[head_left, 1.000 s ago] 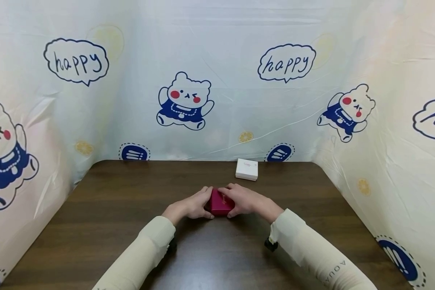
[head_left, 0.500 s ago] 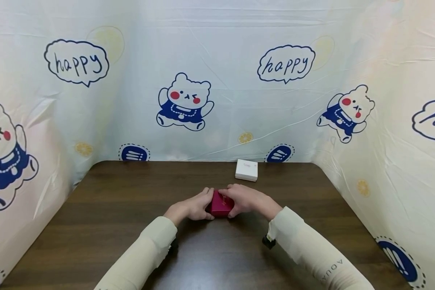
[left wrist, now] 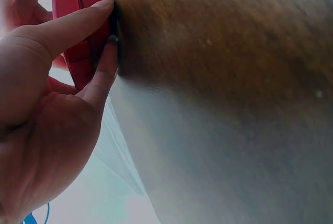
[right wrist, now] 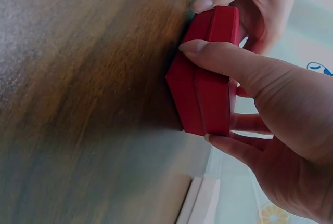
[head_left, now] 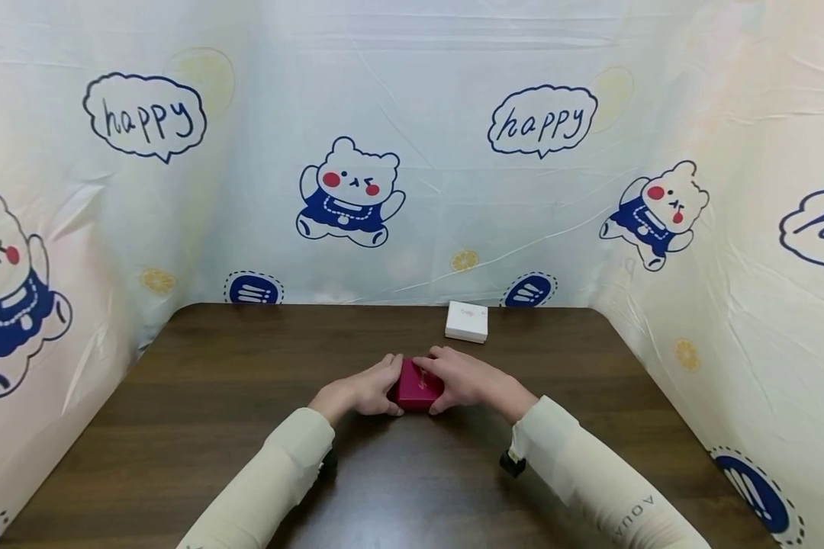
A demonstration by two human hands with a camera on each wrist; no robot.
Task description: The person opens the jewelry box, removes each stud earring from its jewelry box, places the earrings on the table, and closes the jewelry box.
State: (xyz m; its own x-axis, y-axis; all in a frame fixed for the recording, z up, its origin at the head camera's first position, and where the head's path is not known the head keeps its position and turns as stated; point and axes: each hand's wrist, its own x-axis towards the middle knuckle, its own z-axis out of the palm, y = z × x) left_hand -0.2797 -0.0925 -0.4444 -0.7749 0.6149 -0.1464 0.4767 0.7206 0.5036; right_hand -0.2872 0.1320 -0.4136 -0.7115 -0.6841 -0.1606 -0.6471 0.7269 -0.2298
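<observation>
A small red lidded box (head_left: 419, 387) with gold lettering on top sits on the dark wooden table, between both hands. My left hand (head_left: 371, 387) grips its left side, thumb at the near corner and fingers toward the back. From the other side my right hand (head_left: 463, 379) holds it, thumb on the near face and fingers around the far edge. In the right wrist view the red box (right wrist: 200, 86) shows a seam between lid and base, with the lid on. The left wrist view shows the thumb and a fingertip against the red box (left wrist: 86, 47).
A white flat box (head_left: 467, 321) lies behind and slightly right of the red one, close to the table's back edge. Printed curtains (head_left: 439, 213) hang around the back and sides of the wooden table (head_left: 247, 381).
Almost nothing differs: both hands keep their hold on the red box, which stays in place apart from tiny shifts. The white box has not moved.
</observation>
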